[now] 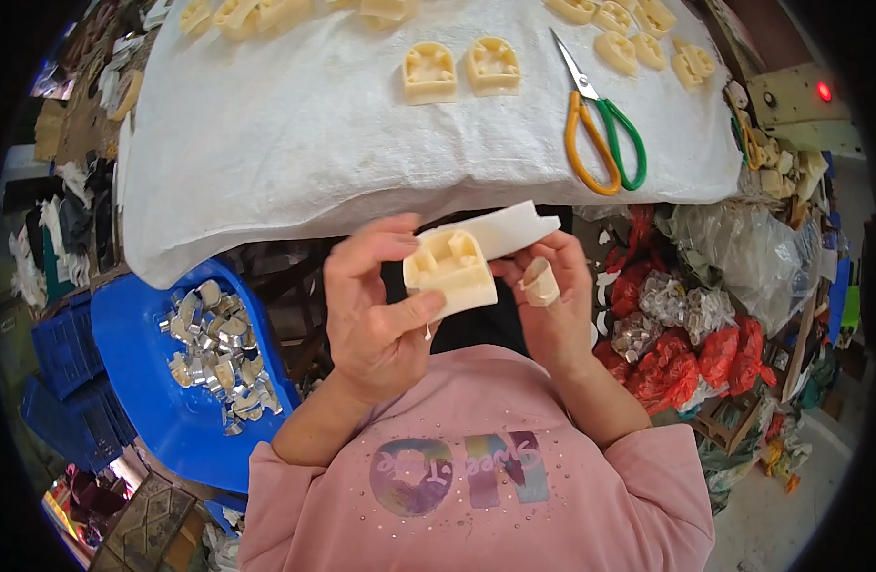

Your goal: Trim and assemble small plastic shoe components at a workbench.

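Observation:
Above my lap, my left hand [376,310] grips a cream D-shaped plastic block [467,296] that looks like a shoe heel, its recessed side turned up. The thumb presses on the near face and the fingers reach round the left side. A white strip [503,229] lies along the block's far edge and sticks out to the right, ending in a notched tip. My right hand [562,296] pinches that strip from below, close to the block; a beige cover [540,283] sits on one of its digits. A small white shred hangs below my left thumb.
Two similar blocks [428,73] stand on the white-cloth-covered table [305,124], with more along its far edge. Scissors [595,124] with orange and green handles lie there. A blue tub [142,372] at left holds shiny pieces; red and clear plastic bags [662,367] are at right.

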Available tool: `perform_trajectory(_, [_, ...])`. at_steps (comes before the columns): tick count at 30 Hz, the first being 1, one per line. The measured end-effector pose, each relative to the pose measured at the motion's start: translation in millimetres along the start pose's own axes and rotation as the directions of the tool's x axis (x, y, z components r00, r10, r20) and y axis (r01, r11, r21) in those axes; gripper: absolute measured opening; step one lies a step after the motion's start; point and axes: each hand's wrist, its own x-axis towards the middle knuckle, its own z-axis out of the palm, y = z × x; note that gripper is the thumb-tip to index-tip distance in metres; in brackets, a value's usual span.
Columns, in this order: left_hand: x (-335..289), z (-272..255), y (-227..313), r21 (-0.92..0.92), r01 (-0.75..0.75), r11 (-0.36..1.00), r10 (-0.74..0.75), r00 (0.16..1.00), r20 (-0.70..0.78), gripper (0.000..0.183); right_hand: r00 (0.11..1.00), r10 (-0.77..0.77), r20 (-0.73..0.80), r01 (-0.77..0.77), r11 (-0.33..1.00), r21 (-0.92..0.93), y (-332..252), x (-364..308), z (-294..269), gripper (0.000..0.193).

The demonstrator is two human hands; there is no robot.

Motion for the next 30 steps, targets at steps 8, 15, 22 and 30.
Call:
perform_trajectory(8, [-2.7,0.5,5.5,0.153,-0.180,0.972,0.138,0.958,0.253,0.025,1.000,0.027,0.006,-0.028,0.999,0.030,-4.6,-6.2,-3.0,0.022])
perform_trajectory(15, [2.7,7.0,16.5,0.293,-0.164,0.942,0.060,0.941,0.333,0.019,0.991,0.058,0.117,-0.050,0.997,-0.066,-16.3,-7.9,-4.2,0.022])
perform_trajectory(22, [7.5,10.0,24.5,0.380,-0.205,0.902,0.030,0.908,0.419,0.018,0.989,-0.015,0.146,0.058,0.955,-0.291,-13.1,-5.1,-1.9,0.022])
perform_trajectory(30, [2.6,9.2,7.8,0.276,-0.061,0.959,-0.037,0.941,0.337,0.022,0.933,-0.100,0.346,0.276,0.814,-0.511,-12.2,9.1,-15.8,0.027])
